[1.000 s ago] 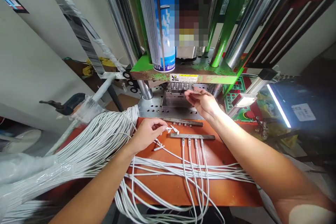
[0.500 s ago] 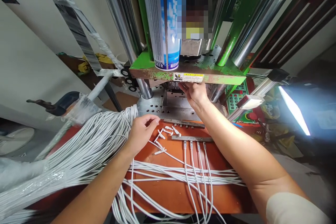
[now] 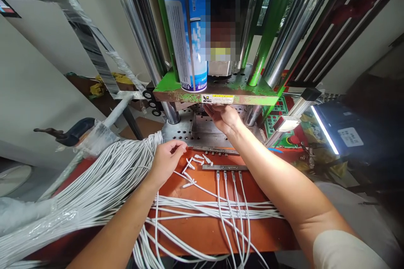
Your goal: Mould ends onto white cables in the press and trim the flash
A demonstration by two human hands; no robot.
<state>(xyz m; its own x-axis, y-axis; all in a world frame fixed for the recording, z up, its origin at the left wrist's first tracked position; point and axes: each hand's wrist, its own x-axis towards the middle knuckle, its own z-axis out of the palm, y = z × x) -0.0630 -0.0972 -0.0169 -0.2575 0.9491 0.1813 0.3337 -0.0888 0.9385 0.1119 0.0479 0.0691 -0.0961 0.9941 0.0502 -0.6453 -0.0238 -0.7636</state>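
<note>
My right hand (image 3: 226,118) reaches under the green press plate (image 3: 246,97), palm turned up. Its visible fingers stretch to the left, while the plate's edge hides part of them; I see nothing held. Below it lies the press's steel bed (image 3: 179,131). My left hand (image 3: 168,159) hovers by the front edge of the bed, thumb and fingers curled together; whatever may be between them is hidden. Just right of it lie several small white moulded pieces (image 3: 190,163). A metal mould strip (image 3: 227,168) on the orange table holds the connector ends of several white cables (image 3: 234,189).
A blue spray can (image 3: 197,63) stands on the press plate. Bundled white cables (image 3: 116,172) fill the left side, and more cross the table (image 3: 183,235). A second metal strip (image 3: 217,150) lies by the bed. At right are a control panel (image 3: 274,122) and a lamp (image 3: 325,130).
The camera view has shifted slightly, so the press and can sit further left and lower. My right hand stays under the plate, and my left hand keeps its curled pose.
</note>
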